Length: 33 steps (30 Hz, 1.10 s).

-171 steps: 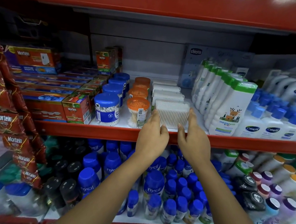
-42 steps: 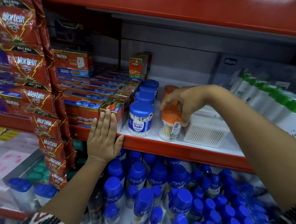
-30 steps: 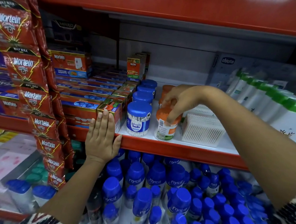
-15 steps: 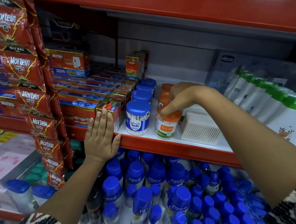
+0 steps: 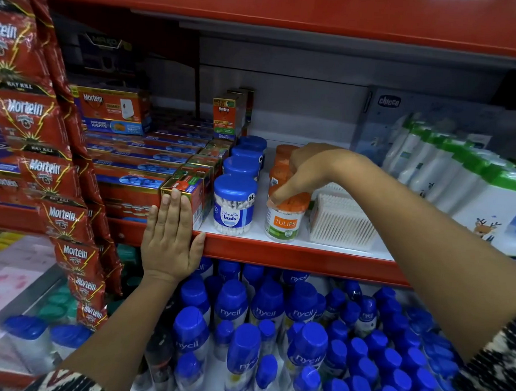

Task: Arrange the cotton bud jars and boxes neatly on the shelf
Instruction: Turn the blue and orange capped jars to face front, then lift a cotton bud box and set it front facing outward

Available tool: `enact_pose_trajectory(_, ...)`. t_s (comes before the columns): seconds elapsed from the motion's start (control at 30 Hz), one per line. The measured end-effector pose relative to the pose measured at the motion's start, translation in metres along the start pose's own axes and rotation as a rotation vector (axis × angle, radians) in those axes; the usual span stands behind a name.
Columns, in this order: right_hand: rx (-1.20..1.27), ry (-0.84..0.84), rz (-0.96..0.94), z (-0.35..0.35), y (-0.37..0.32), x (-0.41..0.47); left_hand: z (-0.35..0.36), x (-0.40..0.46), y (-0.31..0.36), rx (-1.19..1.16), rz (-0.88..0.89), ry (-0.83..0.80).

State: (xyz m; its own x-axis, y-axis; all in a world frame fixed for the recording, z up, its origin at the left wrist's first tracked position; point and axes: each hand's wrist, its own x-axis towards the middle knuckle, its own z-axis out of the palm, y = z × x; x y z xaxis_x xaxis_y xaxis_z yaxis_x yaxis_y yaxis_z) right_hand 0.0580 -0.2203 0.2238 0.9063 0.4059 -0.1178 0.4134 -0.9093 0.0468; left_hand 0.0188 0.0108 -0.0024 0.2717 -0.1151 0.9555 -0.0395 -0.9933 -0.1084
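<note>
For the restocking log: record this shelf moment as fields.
left hand: flat against shelf edge, holding nothing
right hand: fingertips on orange lid of Tulips jar
Tulips jar: upright, label forward, front of orange row
left neighbour: blue-lidded buds jar
right neighbour: clear cotton bud box

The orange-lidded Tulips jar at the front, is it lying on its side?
No, the Tulips jar stands upright on the shelf, label facing out, with the right hand resting its fingers on the orange lid.
</note>
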Motion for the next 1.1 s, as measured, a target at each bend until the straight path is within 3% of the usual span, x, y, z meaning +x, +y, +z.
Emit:
enact_pose_trajectory(0.23, -0.043, 0.084, 0.027, 0.004, 0.004, -0.02, -0.001, 0.002, 0.0, 0.009, 0.002, -0.004)
enact_pose_trajectory(0.33, -0.007, 0.3, 0.021, 0.012, 0.016, -0.039, -0.005, 0.002, 0.002, -0.011, -0.012, -0.048)
enact_pose_trajectory(0.47, 0.275, 0.647, 0.011, 0.05, 0.035, -0.07, -0.019, 0.007, 0.014, -0.039, -0.054, -0.11)
enact_pose_trajectory(0.6, 0.712, 0.868, 0.123, 0.093, 0.057, -0.09, -0.036, 0.036, 0.065, -0.139, 0.005, -0.133)
enact_pose_trajectory(0.8, 0.896, 0.909, 0.262, 0.116, 0.088, -0.096, -0.048, 0.103, 0.147, -0.316, -0.005, -0.204)
enact_pose_trajectory(1.0, 0.903, 0.717, 0.333, 0.117, 0.105, -0.089, -0.035, 0.132, 0.172, -0.277, -0.153, -0.471)
enact_pose_trajectory(1.1, 0.939, 0.632, 0.338, 0.12, 0.107, -0.087, -0.034, 0.135, 0.177, -0.325, -0.216, -0.508)
